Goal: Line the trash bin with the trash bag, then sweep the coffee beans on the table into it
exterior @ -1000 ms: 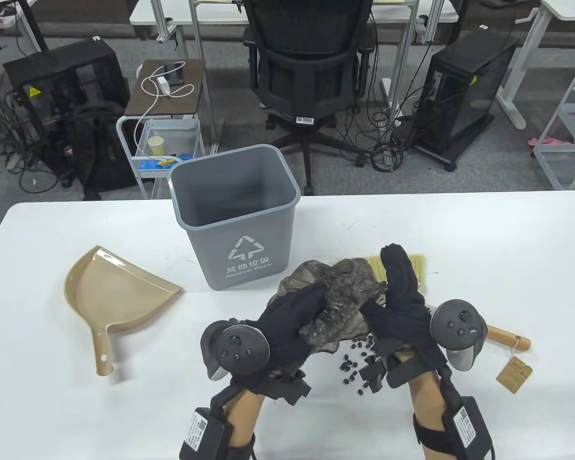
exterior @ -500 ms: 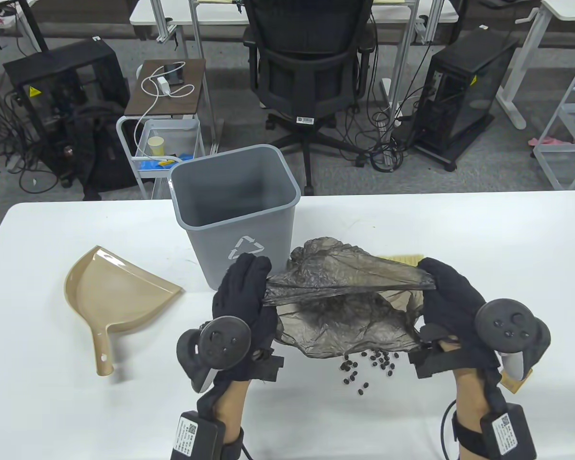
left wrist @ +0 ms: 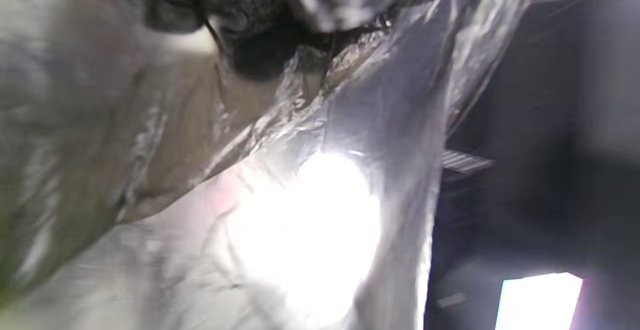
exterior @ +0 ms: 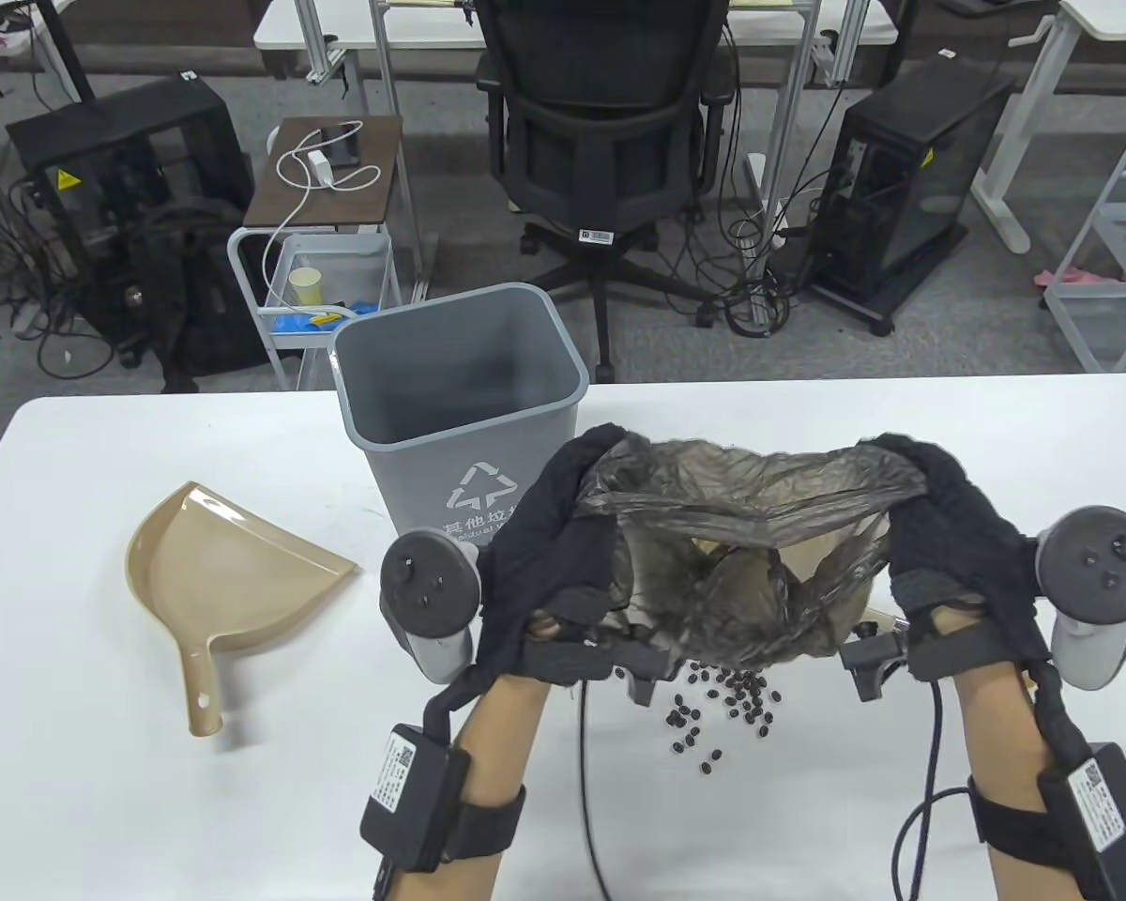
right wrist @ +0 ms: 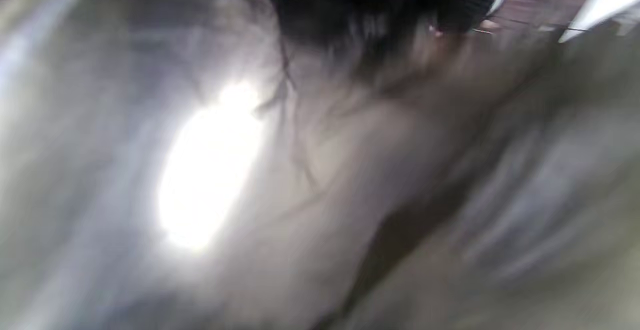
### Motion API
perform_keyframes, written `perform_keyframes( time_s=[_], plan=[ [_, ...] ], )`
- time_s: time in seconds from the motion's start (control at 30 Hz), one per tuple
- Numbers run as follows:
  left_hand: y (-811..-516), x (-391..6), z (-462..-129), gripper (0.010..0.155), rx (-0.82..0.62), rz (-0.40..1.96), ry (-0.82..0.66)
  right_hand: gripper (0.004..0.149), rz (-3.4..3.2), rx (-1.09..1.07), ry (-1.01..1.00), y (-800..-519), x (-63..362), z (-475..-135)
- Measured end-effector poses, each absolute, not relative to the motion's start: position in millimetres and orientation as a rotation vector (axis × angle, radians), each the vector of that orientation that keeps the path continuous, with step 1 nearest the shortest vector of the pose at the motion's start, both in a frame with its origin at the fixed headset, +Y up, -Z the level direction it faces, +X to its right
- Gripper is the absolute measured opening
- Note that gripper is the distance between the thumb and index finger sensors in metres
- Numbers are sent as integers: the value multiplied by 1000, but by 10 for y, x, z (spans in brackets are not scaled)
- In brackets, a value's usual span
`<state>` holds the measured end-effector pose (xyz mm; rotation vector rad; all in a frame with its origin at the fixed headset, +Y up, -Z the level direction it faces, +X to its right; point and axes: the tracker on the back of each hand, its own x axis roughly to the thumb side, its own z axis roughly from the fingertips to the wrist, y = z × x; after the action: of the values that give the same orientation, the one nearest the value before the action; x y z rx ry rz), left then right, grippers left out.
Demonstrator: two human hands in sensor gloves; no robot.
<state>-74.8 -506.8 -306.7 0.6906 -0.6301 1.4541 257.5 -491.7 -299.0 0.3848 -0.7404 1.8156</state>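
A thin grey-brown trash bag (exterior: 751,554) hangs in the air, its mouth stretched wide between both hands. My left hand (exterior: 563,507) grips the bag's left rim, right beside the front of the grey trash bin (exterior: 460,413). My right hand (exterior: 920,488) grips the right rim. Several dark coffee beans (exterior: 722,704) lie on the white table just below the bag. Both wrist views are blurred, filled by bag film (left wrist: 280,180) (right wrist: 350,195) with dark gloved fingers (left wrist: 265,45) (right wrist: 380,5) at the top.
A tan dustpan (exterior: 216,572) lies on the table's left side. The brush is mostly hidden behind the bag; only its handle end (exterior: 887,619) peeks out. An office chair (exterior: 610,122) and a small cart (exterior: 310,282) stand beyond the table's far edge.
The hands went from working the crumpled bag together to pulling apart, then rose and moved away from me, stretching the bag's mouth open. The left hand now sits against the bin's front.
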Motion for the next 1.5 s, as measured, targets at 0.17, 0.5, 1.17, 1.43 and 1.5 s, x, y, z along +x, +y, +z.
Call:
perform_keyframes(
  time_s=[0.17,0.5,1.17,1.43,1.5],
  plan=[
    [-5088,-497,-2925,41,892,911,-849,39,1912,595,-1256,-4847,2444,-2797],
    [-5977,-933,-3673,41,-123,1114,-400,39,2552,-228,-43,-5514,3027,-3508],
    [-5488,-1507,-3560,42,187,1229,-257,40,1874,149,-620,-4431,2558,-3472],
    [-5329,-1848,-3655,43,161,1598,-384,39,1784,267,-609,-4071,1966,-3704],
    [-5325,-1903,-3740,43,70,1874,-535,40,1743,310,-548,-4015,1817,-3800]
  ],
)
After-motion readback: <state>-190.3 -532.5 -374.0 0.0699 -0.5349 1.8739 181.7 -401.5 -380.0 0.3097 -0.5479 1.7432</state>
